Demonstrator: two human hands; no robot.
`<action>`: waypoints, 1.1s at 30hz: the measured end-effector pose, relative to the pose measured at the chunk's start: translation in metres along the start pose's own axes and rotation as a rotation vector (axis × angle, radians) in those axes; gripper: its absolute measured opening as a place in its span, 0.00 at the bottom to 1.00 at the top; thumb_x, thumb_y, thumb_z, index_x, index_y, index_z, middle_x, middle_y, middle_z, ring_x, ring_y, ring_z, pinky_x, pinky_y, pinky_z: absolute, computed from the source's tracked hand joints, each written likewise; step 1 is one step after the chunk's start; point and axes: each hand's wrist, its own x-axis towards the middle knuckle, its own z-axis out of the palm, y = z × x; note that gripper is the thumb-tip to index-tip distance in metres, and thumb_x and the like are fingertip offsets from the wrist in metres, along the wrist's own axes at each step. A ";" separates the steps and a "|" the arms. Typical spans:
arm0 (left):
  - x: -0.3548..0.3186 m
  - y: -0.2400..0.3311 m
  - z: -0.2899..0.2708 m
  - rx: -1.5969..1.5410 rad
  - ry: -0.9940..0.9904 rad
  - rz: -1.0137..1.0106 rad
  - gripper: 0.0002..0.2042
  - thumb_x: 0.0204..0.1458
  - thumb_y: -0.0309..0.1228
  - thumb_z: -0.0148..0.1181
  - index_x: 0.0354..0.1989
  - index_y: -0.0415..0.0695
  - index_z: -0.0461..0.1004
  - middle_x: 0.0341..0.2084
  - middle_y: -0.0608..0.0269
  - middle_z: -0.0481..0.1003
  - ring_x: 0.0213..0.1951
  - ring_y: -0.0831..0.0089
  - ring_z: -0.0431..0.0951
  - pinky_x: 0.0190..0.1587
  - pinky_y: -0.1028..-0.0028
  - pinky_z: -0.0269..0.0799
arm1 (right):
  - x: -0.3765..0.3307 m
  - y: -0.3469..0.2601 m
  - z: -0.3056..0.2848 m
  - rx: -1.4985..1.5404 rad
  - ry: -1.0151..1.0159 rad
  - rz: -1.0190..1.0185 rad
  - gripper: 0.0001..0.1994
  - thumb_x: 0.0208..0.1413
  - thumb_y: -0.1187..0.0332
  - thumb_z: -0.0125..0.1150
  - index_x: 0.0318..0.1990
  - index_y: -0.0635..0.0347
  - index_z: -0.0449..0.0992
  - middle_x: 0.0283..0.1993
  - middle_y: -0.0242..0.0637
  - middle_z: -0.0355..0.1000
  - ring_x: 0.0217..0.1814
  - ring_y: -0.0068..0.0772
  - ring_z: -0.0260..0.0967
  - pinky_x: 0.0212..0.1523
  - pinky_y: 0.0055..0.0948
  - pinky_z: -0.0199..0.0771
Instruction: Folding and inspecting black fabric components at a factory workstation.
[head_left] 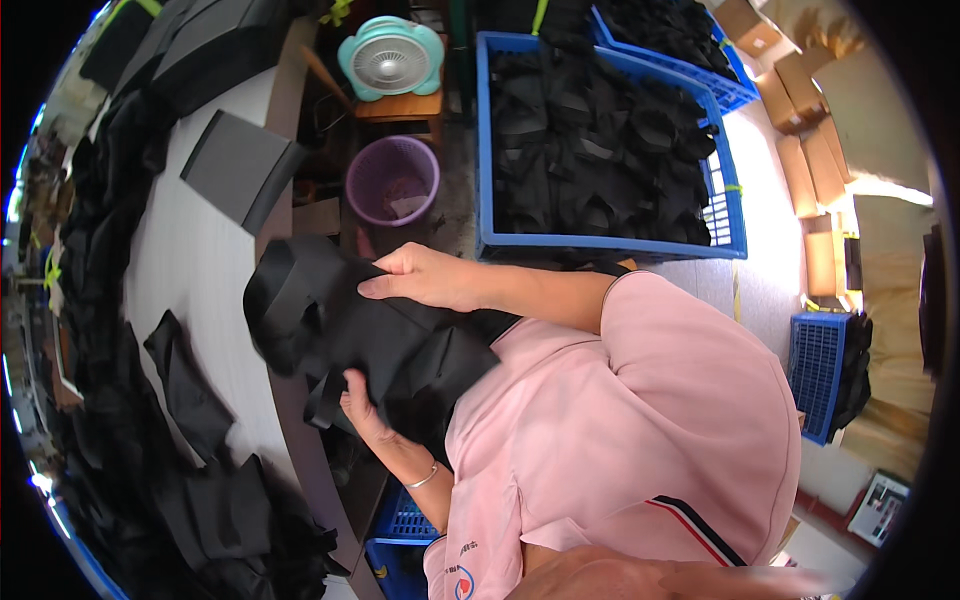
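A bunched black fabric piece, smooth and folded over itself, is held up off the table's edge between my two hands. My right hand grips its upper side, thumb on top and the other fingers mostly hidden beneath the cloth. At the lower side my left hand, with a bangle on its wrist, holds the fabric; its thumb shows and the cloth hides the other fingers. Whether the bundle is one piece or several layers, I cannot tell.
A pale worktable carries a flat black piece and heaped black fabric. Beyond my right arm stand a purple basket, a teal fan on a wooden stool, and a blue crate full of black pieces. Cardboard boxes line the far right.
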 end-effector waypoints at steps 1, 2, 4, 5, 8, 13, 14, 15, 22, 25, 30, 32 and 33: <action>-0.008 -0.004 0.013 -0.324 -0.156 -0.056 0.31 0.60 0.45 0.61 0.62 0.32 0.65 0.59 0.52 0.70 0.56 0.63 0.73 0.62 0.62 0.68 | -0.005 0.007 -0.001 0.458 -0.087 0.063 0.16 0.60 0.62 0.65 0.49 0.66 0.79 0.46 0.38 0.80 0.48 0.28 0.76 0.51 0.28 0.74; -0.014 -0.008 0.023 -0.650 -0.307 -0.116 0.36 0.61 0.51 0.58 0.68 0.36 0.60 0.64 0.54 0.66 0.62 0.61 0.69 0.66 0.59 0.63 | -0.010 0.014 -0.002 0.917 -0.178 0.117 0.15 0.61 0.64 0.65 0.49 0.66 0.80 0.46 0.35 0.80 0.48 0.25 0.75 0.53 0.26 0.74; -0.005 -0.025 0.020 -0.572 -0.370 -0.119 0.36 0.61 0.56 0.53 0.69 0.40 0.60 0.68 0.60 0.62 0.67 0.61 0.62 0.71 0.58 0.55 | -0.019 0.026 -0.004 1.018 -0.214 0.143 0.10 0.59 0.68 0.66 0.46 0.63 0.81 0.45 0.34 0.80 0.47 0.26 0.76 0.52 0.27 0.75; 0.003 -0.034 0.026 -0.494 -0.325 -0.126 0.33 0.62 0.53 0.53 0.67 0.39 0.63 0.65 0.58 0.66 0.64 0.63 0.66 0.68 0.62 0.59 | -0.024 0.032 -0.010 1.022 -0.161 0.166 0.10 0.59 0.68 0.66 0.45 0.62 0.81 0.45 0.34 0.80 0.47 0.26 0.76 0.51 0.27 0.76; 0.019 -0.026 0.050 -0.087 -0.321 -0.148 0.30 0.65 0.46 0.53 0.69 0.38 0.59 0.67 0.56 0.64 0.64 0.63 0.67 0.66 0.65 0.62 | -0.033 0.056 -0.053 0.939 0.118 0.159 0.15 0.57 0.68 0.68 0.49 0.64 0.78 0.46 0.36 0.79 0.48 0.28 0.76 0.52 0.29 0.76; 0.019 -0.028 0.049 -0.022 -0.357 -0.009 0.28 0.66 0.41 0.52 0.70 0.39 0.57 0.67 0.53 0.63 0.62 0.63 0.70 0.57 0.69 0.72 | -0.096 0.115 -0.169 0.962 0.684 0.219 0.16 0.55 0.69 0.69 0.48 0.68 0.76 0.45 0.44 0.79 0.45 0.39 0.79 0.51 0.40 0.80; 0.020 -0.030 0.047 -0.026 -0.377 -0.011 0.27 0.66 0.40 0.51 0.69 0.39 0.58 0.66 0.54 0.64 0.61 0.64 0.71 0.57 0.70 0.73 | -0.125 0.155 -0.212 0.858 0.748 0.182 0.16 0.55 0.67 0.69 0.46 0.68 0.77 0.44 0.44 0.79 0.43 0.39 0.79 0.50 0.40 0.81; 0.020 -0.028 0.041 -0.027 -0.363 -0.007 0.26 0.67 0.39 0.51 0.69 0.38 0.60 0.65 0.54 0.65 0.60 0.65 0.72 0.56 0.70 0.73 | -0.157 0.166 -0.240 0.719 0.867 0.194 0.14 0.55 0.66 0.69 0.44 0.67 0.78 0.43 0.43 0.79 0.42 0.38 0.79 0.48 0.38 0.81; 0.020 0.008 0.017 -0.038 -0.227 0.089 0.26 0.66 0.40 0.53 0.66 0.37 0.62 0.64 0.52 0.66 0.59 0.63 0.72 0.53 0.68 0.75 | -0.378 0.206 -0.405 0.390 1.168 0.190 0.26 0.57 0.59 0.66 0.58 0.70 0.73 0.49 0.42 0.78 0.48 0.35 0.76 0.51 0.27 0.75; 0.031 0.019 0.028 -0.078 -0.158 0.103 0.23 0.65 0.37 0.55 0.63 0.37 0.66 0.60 0.49 0.71 0.56 0.61 0.76 0.52 0.66 0.76 | -0.444 0.224 -0.465 -0.298 1.373 0.400 0.32 0.56 0.56 0.67 0.62 0.69 0.69 0.52 0.47 0.76 0.50 0.43 0.76 0.54 0.36 0.75; 0.036 0.048 0.011 -0.008 0.054 0.308 0.15 0.63 0.33 0.59 0.53 0.37 0.76 0.48 0.59 0.78 0.47 0.73 0.79 0.47 0.73 0.75 | -0.313 0.267 -0.427 -0.927 1.127 0.516 0.22 0.55 0.62 0.66 0.53 0.68 0.75 0.51 0.54 0.75 0.55 0.53 0.73 0.58 0.42 0.71; 0.049 0.064 -0.016 0.126 0.226 0.470 0.12 0.62 0.31 0.59 0.50 0.38 0.77 0.44 0.63 0.79 0.44 0.77 0.78 0.45 0.76 0.74 | -0.225 0.274 -0.380 -1.055 0.999 0.302 0.20 0.54 0.67 0.67 0.53 0.66 0.76 0.53 0.52 0.72 0.55 0.52 0.71 0.57 0.41 0.72; 0.061 0.071 -0.039 0.248 0.342 0.572 0.11 0.62 0.30 0.59 0.49 0.38 0.78 0.40 0.67 0.79 0.42 0.81 0.77 0.43 0.79 0.73 | -0.179 0.272 -0.348 -0.865 0.904 0.181 0.20 0.54 0.70 0.66 0.54 0.65 0.75 0.57 0.51 0.70 0.56 0.51 0.70 0.59 0.40 0.71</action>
